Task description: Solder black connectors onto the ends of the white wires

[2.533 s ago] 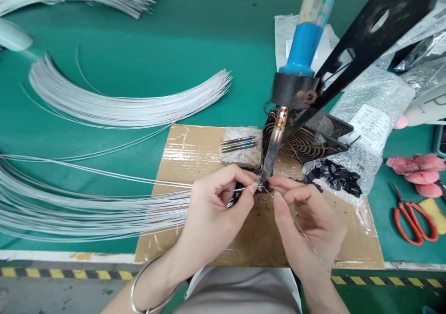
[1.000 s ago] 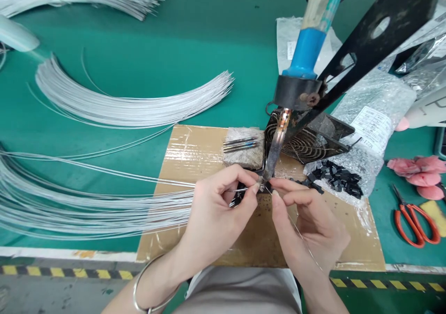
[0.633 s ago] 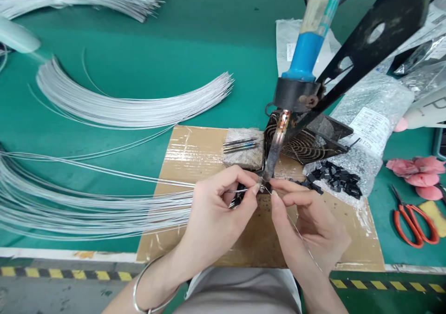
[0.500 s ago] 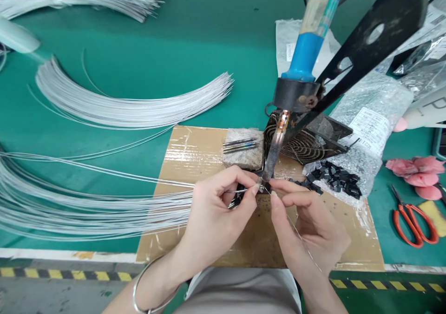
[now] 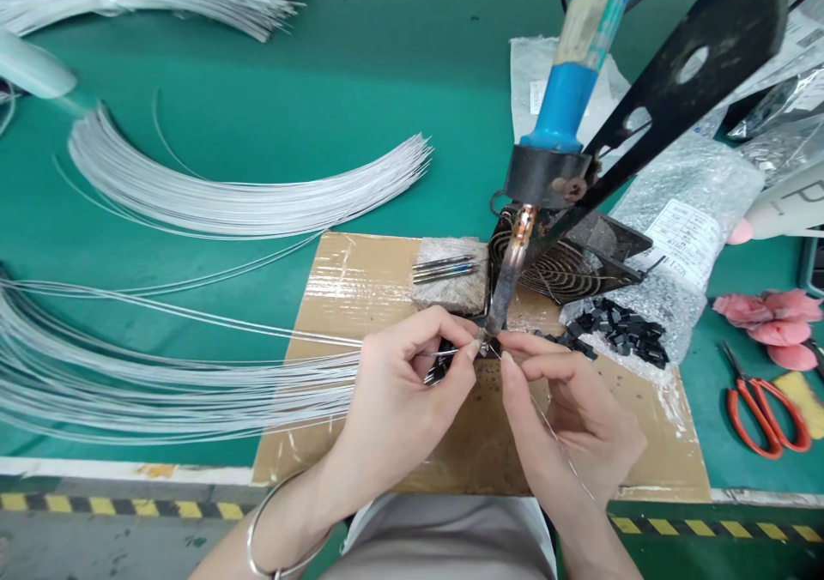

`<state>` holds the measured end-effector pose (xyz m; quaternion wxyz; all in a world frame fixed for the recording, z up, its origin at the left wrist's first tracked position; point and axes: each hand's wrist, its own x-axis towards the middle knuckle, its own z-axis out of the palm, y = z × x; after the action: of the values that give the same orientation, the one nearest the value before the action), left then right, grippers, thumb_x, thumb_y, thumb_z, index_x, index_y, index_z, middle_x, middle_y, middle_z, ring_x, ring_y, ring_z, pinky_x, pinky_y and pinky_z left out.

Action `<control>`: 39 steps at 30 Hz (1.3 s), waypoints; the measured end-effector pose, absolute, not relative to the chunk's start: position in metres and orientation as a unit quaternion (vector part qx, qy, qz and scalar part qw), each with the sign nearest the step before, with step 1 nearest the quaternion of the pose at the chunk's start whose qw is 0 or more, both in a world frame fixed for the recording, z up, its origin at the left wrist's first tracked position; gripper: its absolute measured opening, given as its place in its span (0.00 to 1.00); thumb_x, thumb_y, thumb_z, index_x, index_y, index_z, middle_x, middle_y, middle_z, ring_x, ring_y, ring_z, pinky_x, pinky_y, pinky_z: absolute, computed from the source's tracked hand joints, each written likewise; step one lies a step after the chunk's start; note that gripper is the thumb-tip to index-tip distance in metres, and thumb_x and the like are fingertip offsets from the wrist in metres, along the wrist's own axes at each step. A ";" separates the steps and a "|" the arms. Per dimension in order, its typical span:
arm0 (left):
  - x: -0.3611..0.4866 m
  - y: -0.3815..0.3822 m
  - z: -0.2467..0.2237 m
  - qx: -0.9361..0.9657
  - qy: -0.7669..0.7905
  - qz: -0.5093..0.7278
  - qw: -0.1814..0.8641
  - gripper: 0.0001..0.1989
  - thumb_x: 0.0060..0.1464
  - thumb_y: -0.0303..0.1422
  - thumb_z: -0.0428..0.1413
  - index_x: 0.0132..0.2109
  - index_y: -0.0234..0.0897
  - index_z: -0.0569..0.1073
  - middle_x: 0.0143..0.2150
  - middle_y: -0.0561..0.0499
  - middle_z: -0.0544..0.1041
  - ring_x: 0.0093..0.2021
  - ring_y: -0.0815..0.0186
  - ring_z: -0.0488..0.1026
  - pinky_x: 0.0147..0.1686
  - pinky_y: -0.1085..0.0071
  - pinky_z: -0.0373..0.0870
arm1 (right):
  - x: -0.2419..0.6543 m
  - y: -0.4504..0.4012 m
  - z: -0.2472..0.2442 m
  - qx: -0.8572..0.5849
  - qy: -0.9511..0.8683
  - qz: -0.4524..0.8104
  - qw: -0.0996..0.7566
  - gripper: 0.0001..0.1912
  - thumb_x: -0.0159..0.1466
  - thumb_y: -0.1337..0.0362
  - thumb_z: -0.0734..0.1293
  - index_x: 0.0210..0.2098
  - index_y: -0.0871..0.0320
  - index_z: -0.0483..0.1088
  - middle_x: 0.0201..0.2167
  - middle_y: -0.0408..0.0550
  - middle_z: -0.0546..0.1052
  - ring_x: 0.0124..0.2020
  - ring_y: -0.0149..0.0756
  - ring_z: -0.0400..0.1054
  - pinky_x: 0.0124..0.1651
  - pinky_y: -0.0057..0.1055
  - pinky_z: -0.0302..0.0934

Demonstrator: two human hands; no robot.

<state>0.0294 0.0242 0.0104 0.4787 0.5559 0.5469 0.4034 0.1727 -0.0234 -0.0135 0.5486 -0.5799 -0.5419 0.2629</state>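
Observation:
My left hand (image 5: 412,391) pinches the end of a thin white cable (image 5: 322,337) just beside the tip of a blue-handled soldering iron (image 5: 561,104). The iron is clamped to a black metal arm (image 5: 701,65) and points down between my hands. My right hand (image 5: 566,408) holds a thin strand of solder wire (image 5: 547,425) between thumb and finger, its end at the iron's tip. The exact contact at the tip is too small to tell. More white cables (image 5: 302,391) run out to the left from under my left hand.
Cardboard (image 5: 366,280) lies under my hands. Behind are a pad with thin rods (image 5: 451,275) and a black fan (image 5: 566,262). Small black parts (image 5: 624,331) lie on bubble wrap. Red-handled scissors (image 5: 766,413) are at the right; a white cable bundle (image 5: 238,202) is at the left.

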 end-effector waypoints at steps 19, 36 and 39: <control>0.029 0.023 0.011 0.556 0.552 0.403 0.473 0.07 0.56 0.29 0.59 0.30 0.39 0.77 0.32 0.48 0.84 0.32 0.63 0.79 0.27 0.70 0.69 | 0.172 -0.022 -0.013 -0.575 -0.547 0.257 0.551 0.09 0.67 0.74 0.73 0.36 0.53 0.75 0.44 0.47 0.88 0.44 0.38 0.85 0.50 0.35 0.79; 0.030 0.022 0.010 0.576 0.545 0.411 0.449 0.07 0.57 0.27 0.58 0.30 0.38 0.78 0.30 0.51 0.83 0.22 0.71 0.65 0.19 0.73 0.54 | 0.171 -0.022 -0.017 -0.569 -0.552 0.251 0.555 0.10 0.67 0.76 0.73 0.37 0.54 0.75 0.44 0.46 0.87 0.45 0.34 0.83 0.51 0.32 0.77; 0.030 0.021 0.009 0.578 0.543 0.412 0.448 0.08 0.57 0.27 0.58 0.30 0.38 0.77 0.30 0.51 0.83 0.22 0.72 0.64 0.19 0.73 0.54 | 0.171 -0.023 -0.017 -0.572 -0.552 0.251 0.553 0.10 0.67 0.76 0.74 0.38 0.54 0.76 0.45 0.44 0.87 0.45 0.32 0.83 0.52 0.29 0.76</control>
<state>0.0301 0.0213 0.0090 0.4478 0.5779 0.5435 0.4125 0.1709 -0.0226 -0.0167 0.5526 -0.5720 -0.5517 0.2513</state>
